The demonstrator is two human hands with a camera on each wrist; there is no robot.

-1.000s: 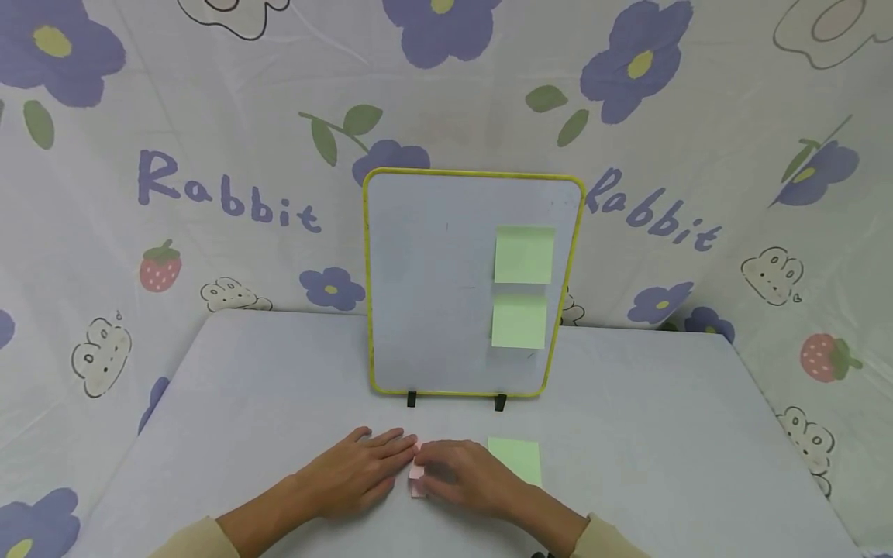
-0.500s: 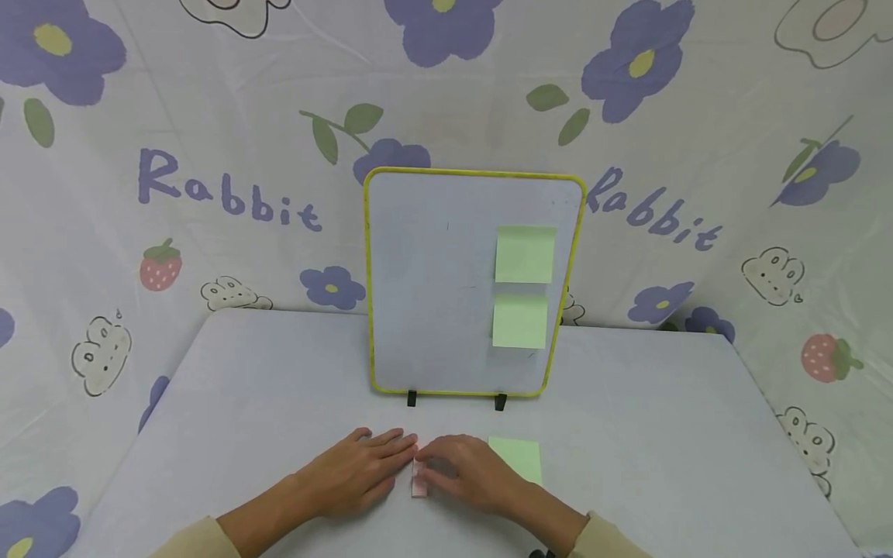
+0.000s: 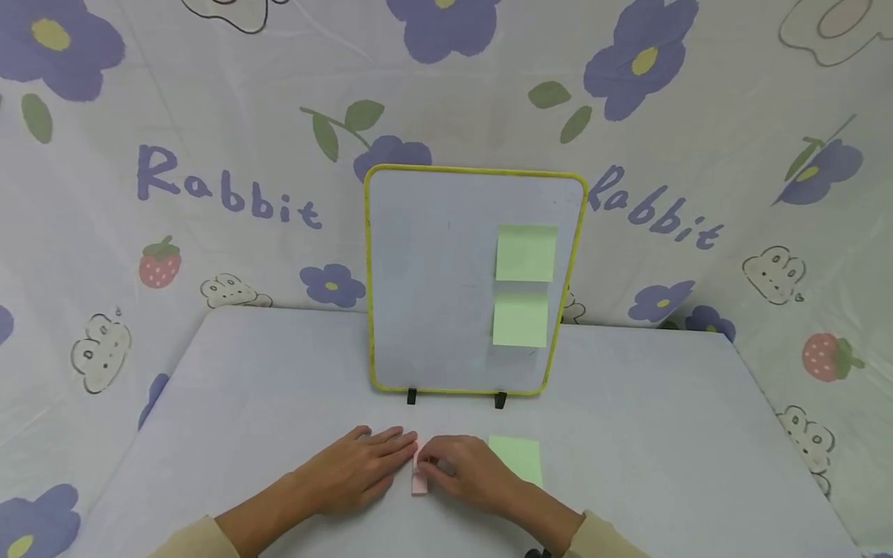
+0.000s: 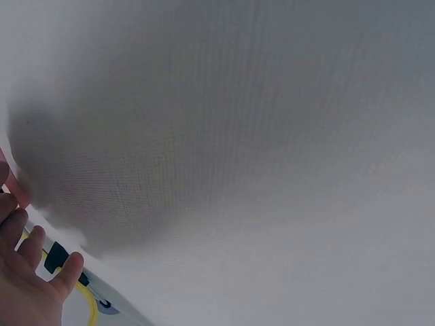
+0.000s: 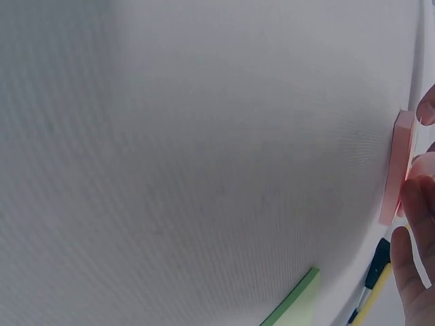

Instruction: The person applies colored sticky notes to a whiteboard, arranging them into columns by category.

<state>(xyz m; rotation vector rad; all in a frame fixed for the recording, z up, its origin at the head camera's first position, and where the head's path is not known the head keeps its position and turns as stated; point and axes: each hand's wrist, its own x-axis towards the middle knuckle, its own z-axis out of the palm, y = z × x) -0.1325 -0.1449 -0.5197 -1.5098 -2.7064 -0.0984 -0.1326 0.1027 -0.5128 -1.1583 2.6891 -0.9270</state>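
Observation:
A pad of pink sticky notes (image 3: 419, 486) lies on the white table between the two hands in the head view; the fingers hide much of its far part. My left hand (image 3: 363, 469) lies with fingers extended, fingertips right at the pad's left edge. Over the pad, my right hand (image 3: 469, 471) pinches the top pink sheet between thumb and fingers. In the right wrist view the pad (image 5: 396, 170) appears side-on, with a pink sheet (image 5: 425, 164) bent up above it. Fingers of the left hand (image 4: 30, 278) show at the left wrist view's lower left corner.
A yellow-framed whiteboard (image 3: 432, 271) on black feet stands behind the hands. Two green sticky notes, an upper one (image 3: 526, 254) and a lower one (image 3: 520, 320), are on its right side. A green sticky-note pad (image 3: 518, 457) lies beyond the right forearm. Patterned cloth hangs behind.
My right thumb and fingers have drawn closer together on the pink sheet, and more of the pad's near end shows. My left hand stays in place.

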